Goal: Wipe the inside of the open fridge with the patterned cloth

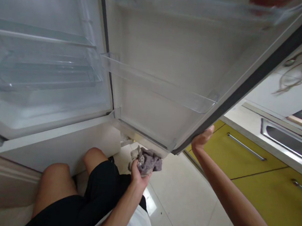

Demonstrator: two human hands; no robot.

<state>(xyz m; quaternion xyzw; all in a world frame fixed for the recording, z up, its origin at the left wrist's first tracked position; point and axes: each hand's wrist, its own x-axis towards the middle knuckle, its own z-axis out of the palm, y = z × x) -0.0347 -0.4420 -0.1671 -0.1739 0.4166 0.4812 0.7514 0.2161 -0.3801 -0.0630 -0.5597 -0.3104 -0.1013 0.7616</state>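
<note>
I am crouched before an open white fridge (39,66). My left hand (139,173) is closed around a crumpled grey cloth (149,160), held just under the bottom edge of the open fridge door (171,52). My right hand (201,138) grips the dark outer edge of that door near its lower corner, fingers wrapped behind it. The door's inner face carries a clear plastic shelf rail (158,85). My bare knees (57,178) and black shorts show below.
Clear shelves and a drawer (44,73) sit inside the fridge at left. Yellow cabinet fronts with metal handles (245,146) run along the right under a white counter and a steel sink (290,139). Pale tiled floor (186,199) lies between.
</note>
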